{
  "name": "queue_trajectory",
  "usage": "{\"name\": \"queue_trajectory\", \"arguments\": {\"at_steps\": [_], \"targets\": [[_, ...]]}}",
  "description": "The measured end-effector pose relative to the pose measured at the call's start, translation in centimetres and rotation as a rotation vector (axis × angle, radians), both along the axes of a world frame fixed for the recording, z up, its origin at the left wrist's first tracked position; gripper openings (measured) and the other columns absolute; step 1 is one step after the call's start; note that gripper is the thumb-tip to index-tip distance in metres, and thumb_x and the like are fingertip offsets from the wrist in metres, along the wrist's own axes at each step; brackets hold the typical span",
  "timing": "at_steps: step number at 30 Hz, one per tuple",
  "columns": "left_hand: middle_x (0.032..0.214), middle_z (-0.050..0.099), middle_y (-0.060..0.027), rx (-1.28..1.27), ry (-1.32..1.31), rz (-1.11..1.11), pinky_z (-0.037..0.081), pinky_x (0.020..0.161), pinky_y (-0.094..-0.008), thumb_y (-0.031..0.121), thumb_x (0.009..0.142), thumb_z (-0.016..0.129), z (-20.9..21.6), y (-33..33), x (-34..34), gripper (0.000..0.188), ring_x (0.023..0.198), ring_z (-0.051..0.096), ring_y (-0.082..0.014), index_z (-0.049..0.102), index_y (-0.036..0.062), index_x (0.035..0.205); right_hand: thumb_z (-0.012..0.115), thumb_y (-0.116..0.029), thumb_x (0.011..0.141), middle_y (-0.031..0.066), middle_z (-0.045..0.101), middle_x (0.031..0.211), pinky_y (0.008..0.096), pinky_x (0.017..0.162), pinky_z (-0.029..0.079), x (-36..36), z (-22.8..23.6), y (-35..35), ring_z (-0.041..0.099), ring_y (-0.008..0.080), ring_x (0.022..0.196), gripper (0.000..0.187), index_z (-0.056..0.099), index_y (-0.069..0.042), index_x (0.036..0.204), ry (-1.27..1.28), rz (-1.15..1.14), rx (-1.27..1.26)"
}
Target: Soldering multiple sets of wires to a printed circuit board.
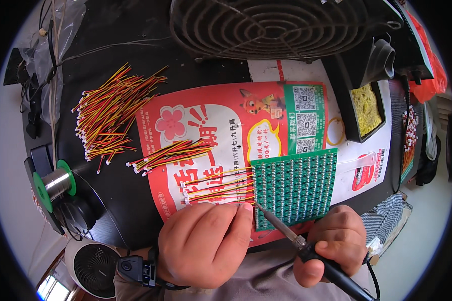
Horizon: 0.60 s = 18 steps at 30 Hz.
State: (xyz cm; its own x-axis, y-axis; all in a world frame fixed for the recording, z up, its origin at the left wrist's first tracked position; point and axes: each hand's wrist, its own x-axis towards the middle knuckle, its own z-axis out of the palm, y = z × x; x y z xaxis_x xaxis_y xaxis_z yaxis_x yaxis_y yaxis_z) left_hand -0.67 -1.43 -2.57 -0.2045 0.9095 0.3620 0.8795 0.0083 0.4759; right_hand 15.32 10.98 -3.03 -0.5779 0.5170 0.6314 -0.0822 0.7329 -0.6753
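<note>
My right hand (338, 241) grips a soldering iron (282, 227) with a black handle. Its tip meets the left edge of a green circuit board panel (296, 188), which is covered in rows of small parts. My left hand (206, 243) is closed in a pinch beside that tip; its fingers hide what they hold. Several red and yellow wire leads (221, 181) with white plugs stretch left from the panel's edge, just above my left fingers. A small bunch of such leads (173, 154) lies farther up, on the red and white printed sheet (201, 113).
A big pile of leads (118, 110) lies at far left. Below it stands a solder spool (58, 183), its strand running toward my left wrist. A fan grille (276, 27) rises at the back. At right are a yellow sponge in a black holder (367, 113) and more leads (410, 130).
</note>
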Motion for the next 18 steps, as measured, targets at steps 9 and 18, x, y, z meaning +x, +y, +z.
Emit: {"name": "queue_trajectory", "arguments": {"at_steps": [9,18], "targets": [[0.079,0.063,-0.0072,0.023,0.051,0.0,0.05,0.053,-0.0276,0.003,0.07,0.07,0.0,-0.3,-0.1,0.016,0.066,0.06,-0.019,0.069,-0.0001,0.085,0.058,-0.031,0.087,-0.0001,0.041,0.056,0.0283,0.044,0.027,-1.0,-0.2,-0.9,0.039,0.0122,0.047,0.028,0.049,-0.005,0.085,0.074,-0.107,0.007],[0.082,0.063,-0.0094,0.088,0.014,0.017,0.05,0.054,-0.0314,0.002,0.067,0.071,-0.3,0.6,0.3,0.02,0.07,0.061,-0.0229,0.069,-0.0011,0.087,0.058,-0.03,0.087,0.0002,0.039,0.057,0.028,0.046,0.027,-0.6,-0.1,-0.6,0.038,0.0122,0.049,0.028,0.049,-0.004,0.084,0.048,-0.152,0.064]]}}
